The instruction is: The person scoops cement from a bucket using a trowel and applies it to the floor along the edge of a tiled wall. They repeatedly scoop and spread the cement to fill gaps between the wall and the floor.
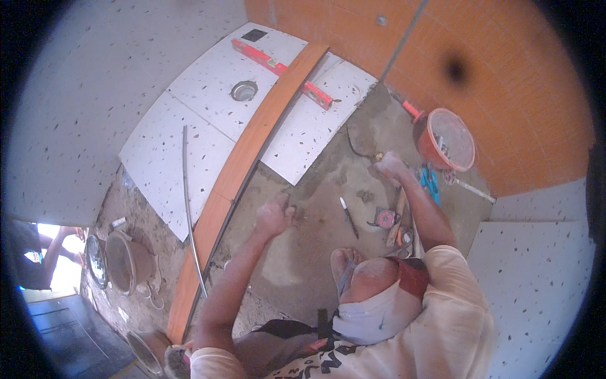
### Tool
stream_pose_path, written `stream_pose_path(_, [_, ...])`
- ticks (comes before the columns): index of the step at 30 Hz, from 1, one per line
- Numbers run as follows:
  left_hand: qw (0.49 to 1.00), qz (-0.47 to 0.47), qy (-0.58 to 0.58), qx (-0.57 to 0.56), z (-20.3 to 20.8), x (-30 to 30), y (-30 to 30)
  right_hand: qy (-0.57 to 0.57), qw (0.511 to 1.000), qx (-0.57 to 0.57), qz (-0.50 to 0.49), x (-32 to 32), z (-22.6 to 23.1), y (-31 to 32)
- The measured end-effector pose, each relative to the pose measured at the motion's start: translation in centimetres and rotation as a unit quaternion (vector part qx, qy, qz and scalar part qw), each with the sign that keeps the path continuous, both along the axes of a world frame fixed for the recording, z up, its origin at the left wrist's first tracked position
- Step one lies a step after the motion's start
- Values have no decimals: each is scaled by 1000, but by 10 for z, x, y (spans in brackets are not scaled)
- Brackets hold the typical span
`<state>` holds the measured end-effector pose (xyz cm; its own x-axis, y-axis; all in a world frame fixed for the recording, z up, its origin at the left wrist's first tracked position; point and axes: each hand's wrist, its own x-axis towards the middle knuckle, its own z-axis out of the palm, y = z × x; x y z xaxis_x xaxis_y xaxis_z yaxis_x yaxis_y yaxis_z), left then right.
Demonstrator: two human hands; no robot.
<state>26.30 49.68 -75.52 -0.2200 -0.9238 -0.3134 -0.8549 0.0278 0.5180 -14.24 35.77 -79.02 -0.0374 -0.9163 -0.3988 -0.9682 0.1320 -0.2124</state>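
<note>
My left hand [274, 216] is low over the grey mortar bed [278, 265], its fingers bent and slightly apart, with no object visible in them. Farther right, my right hand [391, 167] has its fingers closed at the end of a thin dark curved line on the mortar; what they grip is too small to make out. Between the hands and my foot lie a marker-like pen [348, 216] with a white end and a red-and-black round tool [384, 218]. White speckled tiles [208, 120] cover the floor ahead, one with a round drain opening [243, 91].
A long orange-brown board [252, 145] crosses the tiles, touching a red spirit level [259, 58]. A thin metal strip [187, 183] lies left of it. An orange bucket [445, 140] and blue-handled tool [430, 183] are at right. Buckets [128, 262] and another person's arm [55, 252] are at left.
</note>
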Motion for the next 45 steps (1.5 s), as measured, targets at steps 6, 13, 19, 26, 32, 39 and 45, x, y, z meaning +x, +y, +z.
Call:
stream_pose_path(6, [990,52,-1,-132,53,72,16,-215,966,140,-17,18,29,28])
stream_pose_path(13, [960,249,57,-118,74,173,129,-238,951,193,36,80,91,63])
stream_pose_path(19, [822,540,59,-169,86,235,316,-166,956,143,197,199,150,93])
stream_pose_path(26, [601,748,-114,-257,118,255,527,-201,850,209,440,389,222,161])
stream_pose_path(32, [414,845,-276,-195,69,206,686,-123,650,37,749,521,267,277])
stream_pose_path(39, [358,906,-21,-226,-27,203,686,-89,536,4,840,608,244,370])
stream_pose_path(45, [357,901,13,-245,-1,203,669,-51,406,-121,904,648,200,408])
